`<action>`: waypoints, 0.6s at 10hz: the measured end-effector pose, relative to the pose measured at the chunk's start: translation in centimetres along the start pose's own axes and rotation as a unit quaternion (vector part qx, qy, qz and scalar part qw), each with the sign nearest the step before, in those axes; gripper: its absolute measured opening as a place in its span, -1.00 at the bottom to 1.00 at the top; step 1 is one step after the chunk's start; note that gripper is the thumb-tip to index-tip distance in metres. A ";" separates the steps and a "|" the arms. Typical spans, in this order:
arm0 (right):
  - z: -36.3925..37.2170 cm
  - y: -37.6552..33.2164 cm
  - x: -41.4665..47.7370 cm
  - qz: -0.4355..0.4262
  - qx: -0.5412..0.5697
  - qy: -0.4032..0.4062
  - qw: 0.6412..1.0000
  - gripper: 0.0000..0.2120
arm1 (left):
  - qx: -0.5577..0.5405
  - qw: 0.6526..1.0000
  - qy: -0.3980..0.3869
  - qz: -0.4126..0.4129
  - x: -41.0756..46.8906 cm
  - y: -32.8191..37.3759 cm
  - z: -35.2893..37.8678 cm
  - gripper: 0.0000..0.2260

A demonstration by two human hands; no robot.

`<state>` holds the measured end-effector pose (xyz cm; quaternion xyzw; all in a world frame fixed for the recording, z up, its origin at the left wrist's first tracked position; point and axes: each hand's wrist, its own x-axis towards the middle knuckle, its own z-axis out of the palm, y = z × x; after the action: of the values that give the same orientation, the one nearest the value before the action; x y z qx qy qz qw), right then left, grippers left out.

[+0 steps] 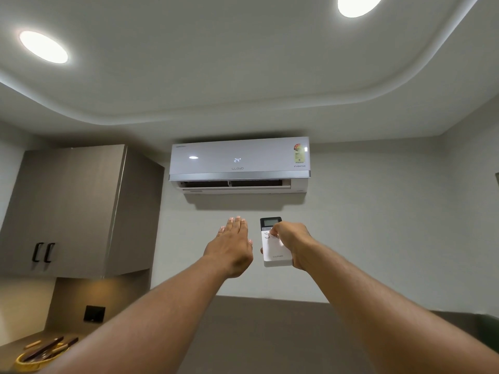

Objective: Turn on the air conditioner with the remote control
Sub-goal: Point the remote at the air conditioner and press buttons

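Remote control [276,247] sits clamped in the right hand [293,242], thumb on its buttons; left hand [232,245] is flat and empty. Far air conditioner [239,164] shows 24, flap open: apparently done.

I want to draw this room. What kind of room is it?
Probably a room in a home, maybe a kitchen corner. A white wall-mounted air conditioner hangs under the ceiling, a grey-brown wall cabinet with black handles sits left, and a yellow bowl of utensils rests on the counter.
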<state>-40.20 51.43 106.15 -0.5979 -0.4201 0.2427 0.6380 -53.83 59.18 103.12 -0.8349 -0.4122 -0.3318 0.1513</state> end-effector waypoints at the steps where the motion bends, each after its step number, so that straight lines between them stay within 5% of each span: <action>1: -0.2 0.0 -0.1 0.000 0.000 0.002 1.000 -0.96 | 0.001 1.000 -0.002 0.001 0.0 0.1 0.0 -0.46; 6: -1.0 0.2 -0.3 0.002 0.010 0.013 1.000 -0.96 | 0.005 1.000 -0.004 0.006 -0.3 0.7 -0.6 -0.46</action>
<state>-39.54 50.65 105.98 -0.5955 -0.4082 0.2402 0.6489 -53.63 58.23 103.36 -0.8379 -0.4094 -0.3256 0.1561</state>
